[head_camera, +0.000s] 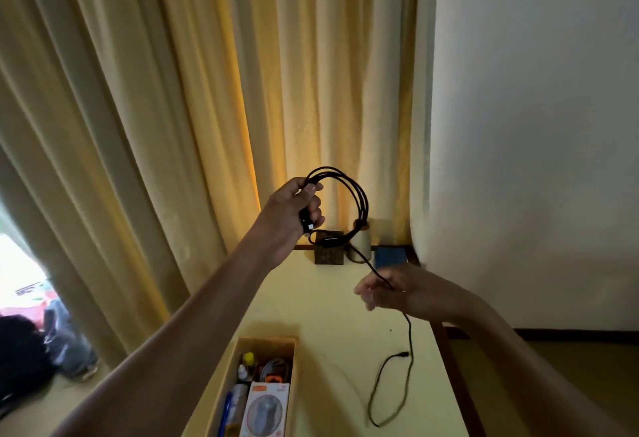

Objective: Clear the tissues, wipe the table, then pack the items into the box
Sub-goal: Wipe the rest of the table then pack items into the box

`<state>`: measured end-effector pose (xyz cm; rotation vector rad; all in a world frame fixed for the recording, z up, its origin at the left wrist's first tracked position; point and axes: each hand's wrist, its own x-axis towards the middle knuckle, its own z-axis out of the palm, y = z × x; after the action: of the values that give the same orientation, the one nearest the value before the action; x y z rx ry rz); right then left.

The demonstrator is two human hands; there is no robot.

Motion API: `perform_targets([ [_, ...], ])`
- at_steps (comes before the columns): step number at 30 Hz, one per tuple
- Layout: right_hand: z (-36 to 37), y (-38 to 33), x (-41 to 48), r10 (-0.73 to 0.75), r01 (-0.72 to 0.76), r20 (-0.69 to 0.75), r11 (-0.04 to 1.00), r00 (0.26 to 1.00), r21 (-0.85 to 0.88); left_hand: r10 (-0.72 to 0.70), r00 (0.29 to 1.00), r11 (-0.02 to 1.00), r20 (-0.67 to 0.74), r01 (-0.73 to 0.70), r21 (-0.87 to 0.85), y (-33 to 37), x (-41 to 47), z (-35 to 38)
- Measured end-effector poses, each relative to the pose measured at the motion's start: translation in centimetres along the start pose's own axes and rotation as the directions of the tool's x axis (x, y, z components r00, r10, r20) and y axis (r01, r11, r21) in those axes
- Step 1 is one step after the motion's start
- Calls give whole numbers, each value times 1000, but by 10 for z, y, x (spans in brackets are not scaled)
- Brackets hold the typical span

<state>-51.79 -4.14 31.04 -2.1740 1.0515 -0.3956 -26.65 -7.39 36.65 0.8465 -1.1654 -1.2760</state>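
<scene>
- No tissues in sight; we judge packing is under way.
- Box (266,341) on the table (328,302), part filled.
- Left hand (294,208) grips the coiled cable (359,194), held above the table.
- Tail runs through right hand (387,293); blurred, we cannot tell its grip.
- Left to do: finish the coil, box it.

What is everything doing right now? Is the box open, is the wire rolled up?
Cable: half coiled, tail loose on the table.
Left hand: grips the coil, raised.
Right hand: holds the tail, blurred.
Box: open, partly filled.
Curtain: drawn, gap at left.
</scene>
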Motion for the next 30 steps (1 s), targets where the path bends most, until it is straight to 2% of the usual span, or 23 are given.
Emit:
perform_targets([
  [3, 4, 5, 12, 66, -83, 68, 955, 995, 286, 24, 995, 993, 92, -35, 116, -3, -6, 17],
  [4, 4, 6, 19, 65, -89, 73, 904, 995, 419, 29, 993, 991, 116, -44, 129, -5, -8, 21],
  [6, 3, 8, 32, 53, -68, 43, 735, 998, 674, 42, 989, 991, 139, -59, 116, -8, -12, 26],
  [8, 4, 3, 40, 103, -30, -39, 594, 994, 804, 66, 990, 993, 125, -78, 89, -9, -14, 27],
  [9, 5, 2, 43, 134, 2, -94, 569, 987, 823, 79, 991, 992, 108, -89, 87, -9, -15, 26],
  [13, -1, -2, 51, 224, 82, -249, 567, 942, 819, 98, 995, 977, 15, -99, 190, -11, -19, 9],
  [15, -14, -10, 53, 243, 133, -320, 569, 915, 811, 52, 998, 964, -29, -42, 264, -15, -22, -6],
  [17, -29, -22, 54, 231, 168, -400, 645, 887, 745, -25, 999, 940, -45, 39, 338, -21, -25, -21],
  [19, -40, -36, 57, 153, 187, -440, 749, 885, 636, -74, 996, 898, -41, 84, 431, -24, -27, -31],
  [23, -49, -57, 63, -12, 154, -358, 916, 934, 370, -46, 999, 875, 6, 37, 482, -7, -26, -36],
  [25, -49, -63, 67, -51, 148, -300, 938, 953, 312, -45, 997, 836, 70, -1, 549, 4, -24, -29],
  [28, -48, -68, 72, -78, 170, -287, 934, 955, 313, -29, 992, 675, 125, -72, 735, 7, -21, -17],
  [29, -49, -69, 72, -84, 175, -304, 942, 949, 287, -14, 994, 667, 107, -70, 742, 7, -20, -15],
  [30, -51, -68, 72, -88, 169, -332, 960, 939, 223, -13, 997, 707, 75, -43, 706, 7, -20, -14],
])
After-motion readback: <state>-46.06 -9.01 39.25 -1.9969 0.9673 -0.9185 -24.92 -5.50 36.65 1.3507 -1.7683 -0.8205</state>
